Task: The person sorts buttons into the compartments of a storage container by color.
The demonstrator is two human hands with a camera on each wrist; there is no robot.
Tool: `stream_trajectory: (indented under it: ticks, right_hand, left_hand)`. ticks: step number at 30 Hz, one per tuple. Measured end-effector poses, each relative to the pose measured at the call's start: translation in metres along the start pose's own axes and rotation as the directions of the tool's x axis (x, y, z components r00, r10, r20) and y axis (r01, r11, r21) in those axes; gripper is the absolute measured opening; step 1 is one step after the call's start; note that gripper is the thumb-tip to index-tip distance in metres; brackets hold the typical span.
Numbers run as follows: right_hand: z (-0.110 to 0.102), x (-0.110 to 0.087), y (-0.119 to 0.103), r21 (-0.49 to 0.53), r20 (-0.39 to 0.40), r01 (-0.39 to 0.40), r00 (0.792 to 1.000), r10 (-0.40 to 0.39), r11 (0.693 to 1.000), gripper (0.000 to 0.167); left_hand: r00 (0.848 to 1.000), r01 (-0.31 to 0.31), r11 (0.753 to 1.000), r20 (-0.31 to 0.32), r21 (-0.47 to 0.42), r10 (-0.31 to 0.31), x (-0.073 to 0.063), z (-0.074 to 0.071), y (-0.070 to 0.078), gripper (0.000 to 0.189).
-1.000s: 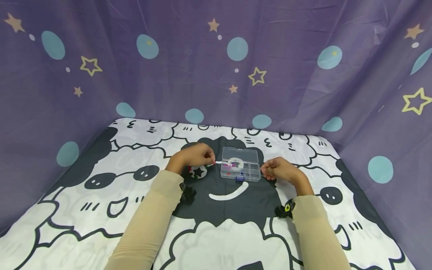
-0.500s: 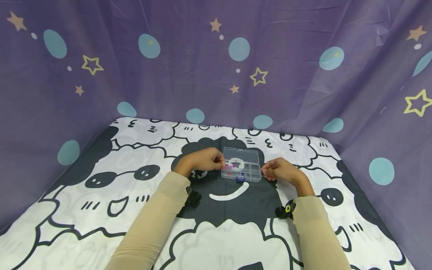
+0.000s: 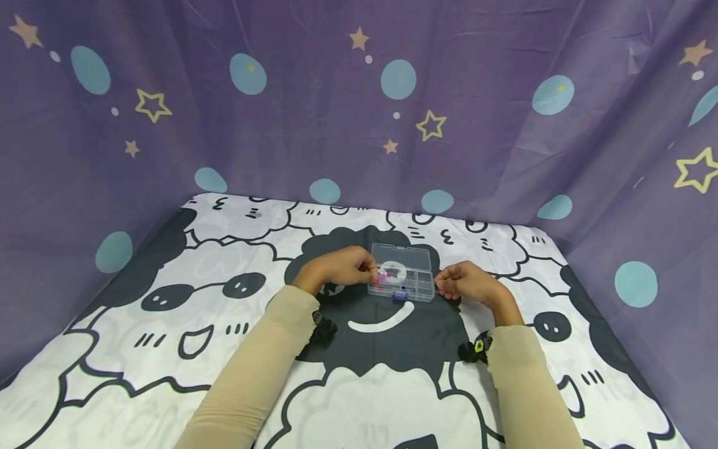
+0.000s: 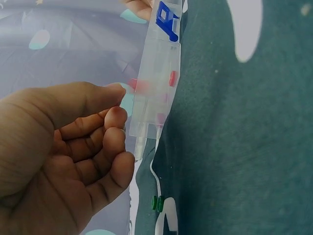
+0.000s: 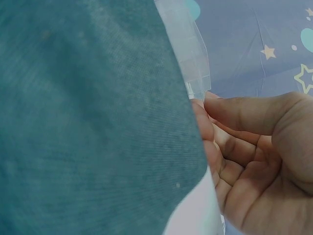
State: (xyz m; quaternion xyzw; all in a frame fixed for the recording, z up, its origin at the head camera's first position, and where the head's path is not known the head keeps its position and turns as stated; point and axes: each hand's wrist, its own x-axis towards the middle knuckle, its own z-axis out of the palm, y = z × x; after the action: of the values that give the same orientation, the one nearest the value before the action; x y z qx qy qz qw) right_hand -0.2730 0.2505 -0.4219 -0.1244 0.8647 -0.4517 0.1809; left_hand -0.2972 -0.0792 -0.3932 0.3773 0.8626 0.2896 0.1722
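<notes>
A clear plastic compartment box (image 3: 424, 287) lies with its lid (image 3: 401, 257) raised at the back and a blue latch (image 3: 400, 297) at the front. Inside are small pink pieces (image 3: 389, 274) and a red piece (image 4: 172, 78). My left hand (image 3: 350, 267) is at the box's left end, thumb and finger pinching a small red piece (image 4: 133, 83) over a compartment. The other fingers curl beneath the thumb. At the opposite end, my right hand (image 3: 465, 282) holds the box's edge between thumb and fingertips, as the right wrist view shows.
Small green pieces (image 4: 157, 203) lie on the cloth to the left of the box. A black-and-white sheep-print cloth (image 3: 359, 349) covers the table. Behind it hangs a purple curtain (image 3: 325, 137) with stars and dots.
My left hand has moved right, from beside the box to over its left compartments, carrying the small red piece. My right hand has stayed on the box's right edge.
</notes>
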Motion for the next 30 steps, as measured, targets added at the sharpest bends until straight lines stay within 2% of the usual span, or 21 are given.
stream_trajectory:
  ticks: [10, 16, 22, 30]
  right_hand:
    - [-0.001, 0.000, 0.001, -0.005, -0.003, -0.001, 1.000, 0.001, 1.000, 0.020]
    - [-0.002, 0.000, 0.003, -0.011, -0.004, -0.001, 1.000, 0.001, 1.000, 0.019]
    - [-0.001, 0.000, 0.003, -0.018, -0.005, -0.001, 1.000, 0.001, 1.000, 0.017]
    - [-0.001, 0.001, 0.001, -0.024, -0.001, 0.014, 1.000, -0.014, 1.000, 0.021]
  left_hand:
    - [1.000, 0.016, 1.000, -0.013, 0.009, -0.016, -0.002, -0.004, -0.005, 0.016]
    - [0.999, 0.036, 0.999, -0.038, -0.013, -0.037, -0.007, -0.013, -0.012, 0.016]
    - [0.991, 0.106, 0.994, -0.078, -0.006, -0.106, -0.022, -0.027, -0.024, 0.017]
    - [0.976, 0.190, 0.981, -0.101, -0.048, -0.194, -0.045, -0.043, -0.041, 0.017]
